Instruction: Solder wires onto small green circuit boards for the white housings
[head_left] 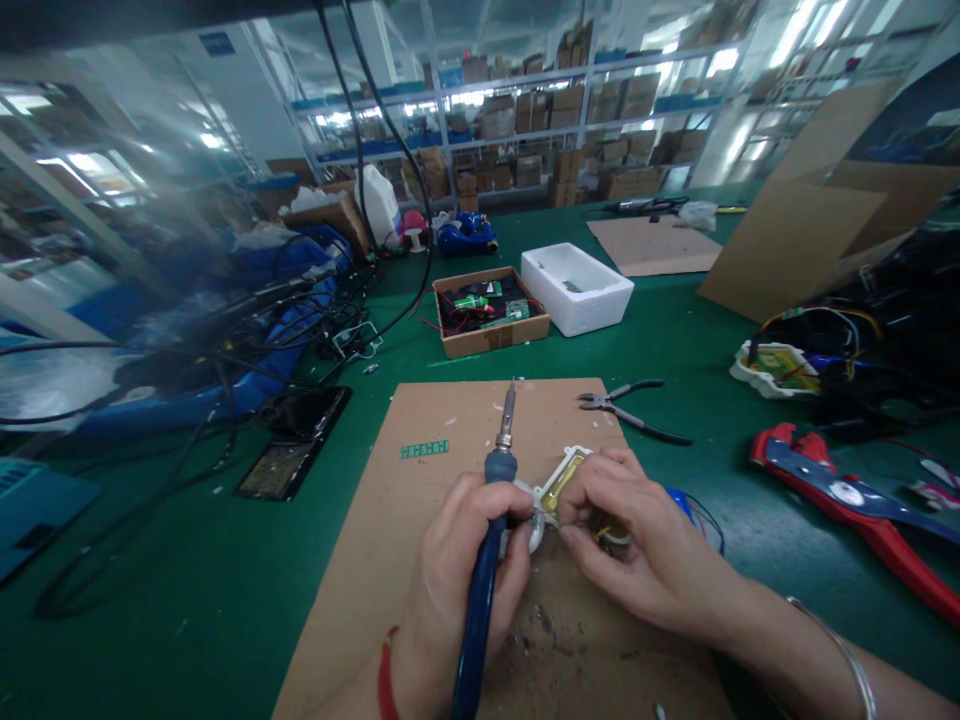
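My left hand (466,560) is closed round the blue handle of a soldering iron (487,520), whose metal tip points up and away. My right hand (637,540) pinches a small white-cased part with a yellow-green circuit board (568,472) and thin wires. Both hands meet over a brown cardboard sheet (420,560) on the green table. A blue part with black wires (686,505) peeks out just behind my right hand. A small green strip (424,449) lies on the cardboard to the left.
Pliers (628,405) lie beyond the cardboard. A red and blue tool (847,500) is at the right, near a white unit with coloured wires (776,365). A cardboard tray of boards (489,310), a white foam box (576,288), a black device (296,440) and tangled cables (247,340) sit behind.
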